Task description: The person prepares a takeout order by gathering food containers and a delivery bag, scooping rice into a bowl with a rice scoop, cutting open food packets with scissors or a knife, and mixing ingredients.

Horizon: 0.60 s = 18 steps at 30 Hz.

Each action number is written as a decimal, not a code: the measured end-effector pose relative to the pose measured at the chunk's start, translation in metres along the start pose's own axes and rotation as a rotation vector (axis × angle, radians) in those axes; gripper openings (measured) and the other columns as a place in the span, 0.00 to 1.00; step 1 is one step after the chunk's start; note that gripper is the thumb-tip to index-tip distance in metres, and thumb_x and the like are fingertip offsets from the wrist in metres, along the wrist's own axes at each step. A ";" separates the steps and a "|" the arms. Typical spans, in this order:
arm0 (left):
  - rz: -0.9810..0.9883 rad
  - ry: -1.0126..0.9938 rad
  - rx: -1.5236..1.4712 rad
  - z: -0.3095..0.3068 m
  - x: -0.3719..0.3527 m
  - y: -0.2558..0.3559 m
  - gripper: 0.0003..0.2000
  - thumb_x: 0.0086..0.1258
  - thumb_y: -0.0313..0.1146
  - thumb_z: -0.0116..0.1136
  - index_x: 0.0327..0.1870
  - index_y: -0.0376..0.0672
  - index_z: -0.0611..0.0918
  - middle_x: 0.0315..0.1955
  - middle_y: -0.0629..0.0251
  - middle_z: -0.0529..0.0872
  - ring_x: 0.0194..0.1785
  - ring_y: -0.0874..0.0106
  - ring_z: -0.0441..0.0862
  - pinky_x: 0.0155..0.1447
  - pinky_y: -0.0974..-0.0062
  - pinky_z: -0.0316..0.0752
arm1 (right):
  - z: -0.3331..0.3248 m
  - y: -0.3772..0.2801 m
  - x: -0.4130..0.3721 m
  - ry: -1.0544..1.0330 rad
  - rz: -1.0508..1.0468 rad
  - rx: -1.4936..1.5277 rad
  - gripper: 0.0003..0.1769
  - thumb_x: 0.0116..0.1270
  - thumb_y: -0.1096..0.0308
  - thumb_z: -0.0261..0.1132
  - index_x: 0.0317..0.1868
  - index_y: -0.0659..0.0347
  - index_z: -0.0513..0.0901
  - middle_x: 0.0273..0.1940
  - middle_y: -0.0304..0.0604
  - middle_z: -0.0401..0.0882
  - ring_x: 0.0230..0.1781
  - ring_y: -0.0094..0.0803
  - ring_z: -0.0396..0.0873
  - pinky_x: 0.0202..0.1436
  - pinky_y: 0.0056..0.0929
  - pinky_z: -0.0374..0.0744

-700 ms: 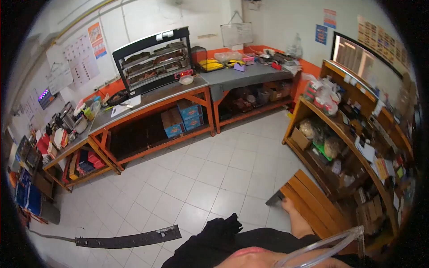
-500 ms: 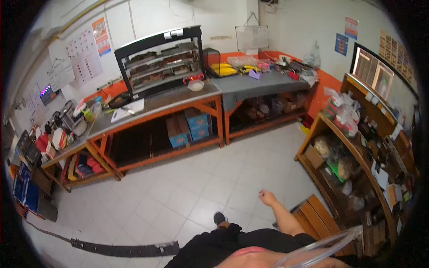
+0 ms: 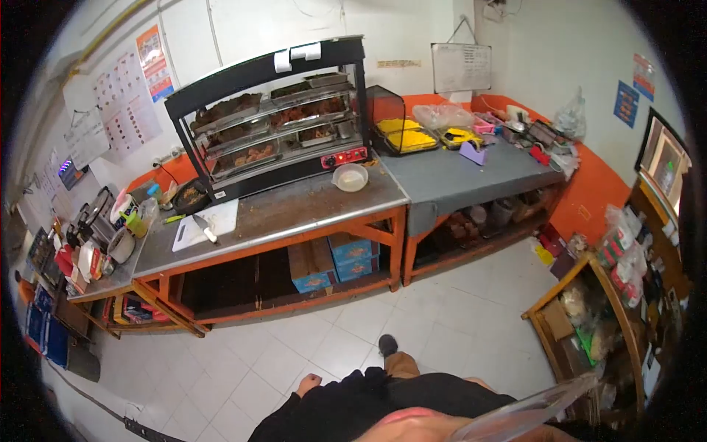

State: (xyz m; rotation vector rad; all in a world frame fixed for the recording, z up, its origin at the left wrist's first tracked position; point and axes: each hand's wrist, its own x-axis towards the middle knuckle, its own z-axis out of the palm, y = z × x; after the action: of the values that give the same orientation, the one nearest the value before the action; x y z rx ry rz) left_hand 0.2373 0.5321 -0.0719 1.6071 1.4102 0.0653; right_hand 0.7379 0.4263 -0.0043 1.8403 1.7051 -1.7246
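My left hand hangs low beside my black clothing, its fingers curled in, with nothing seen in them. It is over the tiled floor, apart from everything else. My right hand is out of sight. Ahead stands a wooden counter with a glass food warmer holding trays of food on its shelves. On the counter lie a white cutting board and a knife. A round plastic bowl sits in front of the warmer. My shoe shows on the floor.
To the right, a grey-covered table bears trays of yellow food and a purple holder. A wooden shelf unit stands at the right. Blue boxes sit under the counter. Pots and containers crowd the left end.
The counter and warmer appear closer and larger. My right hand has left the view, while my left hand has come into sight. My foot has shifted in view.
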 end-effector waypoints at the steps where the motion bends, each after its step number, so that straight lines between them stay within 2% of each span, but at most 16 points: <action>1: -0.086 0.136 -0.157 -0.024 0.025 0.022 0.19 0.58 0.48 0.54 0.41 0.40 0.78 0.39 0.57 0.81 0.45 0.63 0.78 0.47 0.69 0.71 | -0.029 -0.003 0.017 -0.065 0.006 -0.009 0.15 0.58 0.61 0.53 0.42 0.59 0.77 0.33 0.42 0.78 0.32 0.34 0.75 0.35 0.35 0.74; 5: -0.048 0.187 -0.200 -0.081 0.098 0.087 0.19 0.58 0.47 0.54 0.41 0.40 0.78 0.39 0.58 0.81 0.45 0.64 0.77 0.47 0.70 0.71 | -0.179 -0.044 0.077 -0.300 0.032 -0.077 0.16 0.59 0.59 0.52 0.42 0.59 0.77 0.34 0.40 0.78 0.34 0.32 0.75 0.35 0.35 0.74; 6: -0.058 0.187 -0.208 -0.092 0.100 0.093 0.19 0.58 0.46 0.54 0.41 0.40 0.78 0.39 0.58 0.81 0.44 0.64 0.77 0.47 0.70 0.71 | -0.231 -0.103 0.089 -0.275 -0.037 -0.141 0.15 0.60 0.59 0.52 0.36 0.60 0.78 0.30 0.40 0.78 0.31 0.30 0.74 0.32 0.32 0.74; 7: -0.065 0.188 -0.217 -0.102 0.103 0.097 0.19 0.58 0.46 0.54 0.41 0.40 0.78 0.39 0.58 0.81 0.44 0.64 0.77 0.47 0.70 0.71 | -0.278 -0.158 0.095 -0.139 -0.179 -0.081 0.15 0.61 0.57 0.51 0.32 0.60 0.78 0.28 0.41 0.78 0.28 0.30 0.74 0.31 0.31 0.74; 8: -0.062 0.194 -0.230 -0.114 0.113 0.105 0.18 0.58 0.46 0.54 0.41 0.40 0.78 0.38 0.58 0.81 0.44 0.64 0.77 0.47 0.70 0.71 | -0.332 -0.210 0.111 0.048 -0.485 -0.212 0.17 0.61 0.56 0.51 0.31 0.61 0.76 0.27 0.42 0.77 0.27 0.31 0.75 0.30 0.33 0.75; 9: -0.054 0.201 -0.244 -0.126 0.126 0.114 0.18 0.58 0.46 0.54 0.41 0.40 0.78 0.38 0.58 0.81 0.44 0.64 0.77 0.47 0.70 0.71 | -0.376 -0.287 0.090 0.210 -0.367 -0.182 0.19 0.62 0.54 0.52 0.34 0.63 0.77 0.30 0.47 0.78 0.32 0.35 0.77 0.35 0.35 0.75; 10: -0.050 0.203 -0.257 -0.136 0.135 0.120 0.18 0.58 0.45 0.54 0.41 0.40 0.78 0.38 0.58 0.81 0.44 0.65 0.77 0.47 0.70 0.71 | -0.419 -0.319 0.128 0.574 -0.652 -0.377 0.16 0.60 0.59 0.54 0.39 0.64 0.76 0.36 0.47 0.78 0.38 0.34 0.77 0.42 0.34 0.74; 11: -0.045 0.204 -0.271 -0.145 0.144 0.125 0.18 0.59 0.45 0.54 0.41 0.40 0.78 0.38 0.59 0.81 0.44 0.65 0.77 0.47 0.70 0.71 | -0.455 -0.384 0.111 0.586 -0.698 -0.224 0.18 0.61 0.58 0.56 0.44 0.64 0.75 0.39 0.49 0.78 0.42 0.37 0.76 0.46 0.35 0.72; 12: -0.036 0.206 -0.283 -0.156 0.156 0.129 0.18 0.59 0.45 0.54 0.41 0.40 0.78 0.38 0.59 0.81 0.44 0.65 0.77 0.47 0.71 0.71 | -0.492 -0.451 0.090 0.597 -0.642 -0.304 0.20 0.62 0.57 0.56 0.47 0.65 0.74 0.40 0.50 0.77 0.44 0.36 0.75 0.48 0.34 0.72; 13: -0.026 0.207 -0.295 -0.166 0.168 0.132 0.17 0.59 0.45 0.54 0.41 0.40 0.78 0.38 0.59 0.81 0.44 0.65 0.77 0.47 0.71 0.71 | -0.529 -0.499 0.095 0.712 -0.864 -0.349 0.20 0.63 0.58 0.55 0.48 0.65 0.73 0.42 0.50 0.76 0.45 0.36 0.74 0.49 0.33 0.71; 14: -0.015 0.207 -0.305 -0.178 0.179 0.134 0.17 0.59 0.44 0.54 0.41 0.40 0.78 0.38 0.59 0.81 0.43 0.66 0.77 0.47 0.71 0.71 | -0.556 -0.545 0.099 0.853 -0.977 -0.260 0.19 0.63 0.58 0.54 0.46 0.66 0.73 0.44 0.50 0.74 0.47 0.38 0.73 0.51 0.33 0.71; 15: -0.007 0.206 -0.311 -0.190 0.189 0.132 0.17 0.59 0.44 0.54 0.41 0.40 0.78 0.38 0.59 0.81 0.43 0.66 0.77 0.47 0.71 0.71 | -0.581 -0.593 0.090 0.984 -1.141 -0.351 0.24 0.62 0.55 0.55 0.48 0.69 0.72 0.47 0.56 0.72 0.49 0.45 0.71 0.52 0.36 0.69; 16: 0.003 0.206 -0.313 -0.206 0.199 0.130 0.17 0.59 0.44 0.54 0.41 0.40 0.78 0.38 0.59 0.81 0.43 0.66 0.77 0.47 0.71 0.71 | -0.603 -0.635 0.087 1.157 -1.262 -0.386 0.21 0.63 0.58 0.55 0.48 0.67 0.72 0.48 0.52 0.70 0.51 0.42 0.70 0.54 0.34 0.68; 17: 0.010 0.203 -0.310 -0.222 0.207 0.125 0.17 0.59 0.43 0.54 0.41 0.40 0.78 0.38 0.60 0.81 0.43 0.66 0.77 0.47 0.71 0.71 | -0.623 -0.671 0.085 1.322 -1.357 -0.452 0.20 0.62 0.58 0.55 0.47 0.66 0.72 0.49 0.52 0.70 0.52 0.42 0.69 0.55 0.34 0.67; 18: 0.017 0.198 -0.304 -0.241 0.212 0.119 0.17 0.59 0.43 0.54 0.41 0.40 0.78 0.38 0.60 0.81 0.43 0.66 0.77 0.47 0.71 0.71 | -0.639 -0.704 0.075 1.435 -1.323 -0.520 0.20 0.61 0.58 0.55 0.47 0.66 0.72 0.49 0.52 0.70 0.53 0.43 0.68 0.56 0.36 0.66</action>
State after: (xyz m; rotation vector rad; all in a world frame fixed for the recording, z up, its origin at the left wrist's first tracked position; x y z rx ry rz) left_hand 0.2526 0.8600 0.0260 1.3879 1.4563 0.4389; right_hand 0.6054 1.1747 0.5708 1.6339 3.7642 0.7532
